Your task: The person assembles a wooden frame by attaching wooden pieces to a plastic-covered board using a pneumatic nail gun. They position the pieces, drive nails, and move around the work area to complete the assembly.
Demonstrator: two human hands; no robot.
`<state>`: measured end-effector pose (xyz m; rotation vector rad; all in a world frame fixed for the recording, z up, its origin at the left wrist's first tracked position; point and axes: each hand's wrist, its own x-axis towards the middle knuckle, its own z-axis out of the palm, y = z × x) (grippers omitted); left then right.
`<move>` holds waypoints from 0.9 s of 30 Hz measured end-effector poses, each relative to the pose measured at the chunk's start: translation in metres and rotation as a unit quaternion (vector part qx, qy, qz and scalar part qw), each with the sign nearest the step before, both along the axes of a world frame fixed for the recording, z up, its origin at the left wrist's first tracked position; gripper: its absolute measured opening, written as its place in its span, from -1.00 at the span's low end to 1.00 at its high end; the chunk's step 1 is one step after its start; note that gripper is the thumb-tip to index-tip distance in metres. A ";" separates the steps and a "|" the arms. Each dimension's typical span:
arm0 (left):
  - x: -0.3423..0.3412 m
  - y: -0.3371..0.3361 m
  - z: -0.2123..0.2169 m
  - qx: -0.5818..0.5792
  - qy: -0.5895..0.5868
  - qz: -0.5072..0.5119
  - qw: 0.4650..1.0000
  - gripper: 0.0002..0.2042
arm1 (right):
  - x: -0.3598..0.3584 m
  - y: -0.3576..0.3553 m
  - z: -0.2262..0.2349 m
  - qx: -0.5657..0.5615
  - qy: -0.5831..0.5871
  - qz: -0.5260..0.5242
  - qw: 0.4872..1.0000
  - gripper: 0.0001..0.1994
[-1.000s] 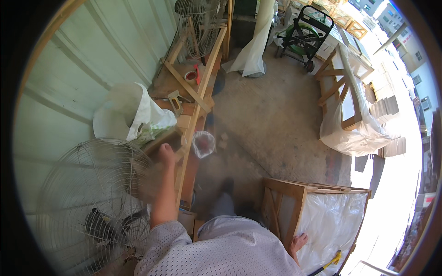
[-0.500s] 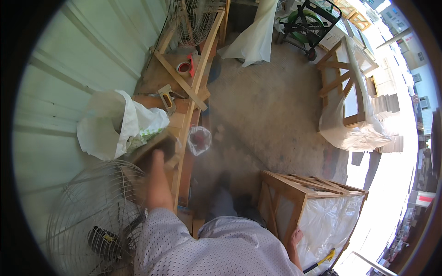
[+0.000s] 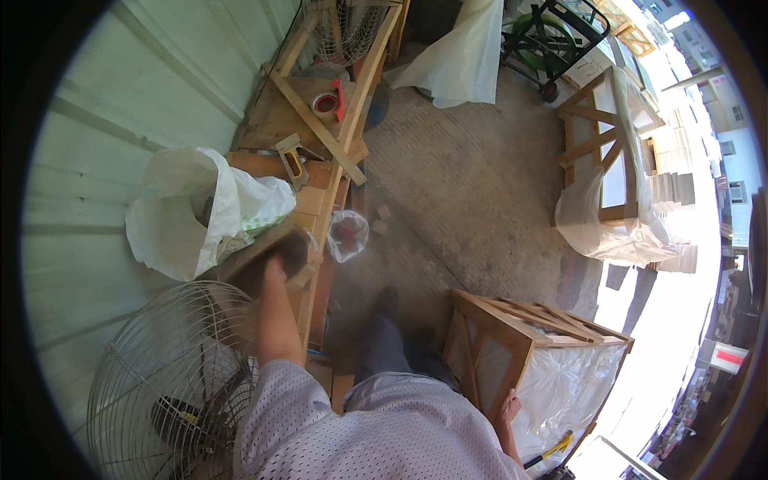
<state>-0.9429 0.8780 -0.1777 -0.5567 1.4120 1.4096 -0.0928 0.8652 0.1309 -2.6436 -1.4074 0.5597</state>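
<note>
A pale greyish shirt (image 3: 376, 440) of mesh fabric — dotted all over with small holes — looks loose, its left sleeve (image 3: 284, 392) short and wide. The right hand (image 3: 508, 408) is bare. Farther off show grey-blue trousers (image 3: 382, 348) and a dark, blurred shoe (image 3: 388, 300).

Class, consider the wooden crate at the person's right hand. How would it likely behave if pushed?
The wooden crate would probably stay stiff, given its timber frame and diagonal braces. Its boxy shape suggests it wouldn't roll. The glossy plastic sheet on it may feel slippery.
</note>
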 end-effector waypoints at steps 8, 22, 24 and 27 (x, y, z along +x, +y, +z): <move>0.009 -0.004 -0.009 -0.014 -0.005 0.068 0.998 -0.67 | -0.001 -0.004 -0.002 0.017 -0.017 0.013 1.000 -0.36; 0.025 0.022 0.014 -0.121 0.079 0.061 0.988 -0.69 | 0.019 -0.018 -0.023 0.054 -0.030 0.026 0.998 -0.38; 0.029 0.030 0.023 -0.142 0.098 0.058 0.983 -0.68 | 0.014 -0.017 -0.020 0.033 -0.038 0.001 0.999 -0.41; 0.031 0.044 0.035 -0.166 0.118 0.050 0.978 -0.67 | 0.003 -0.011 -0.007 -0.056 -0.018 -0.057 0.997 -0.50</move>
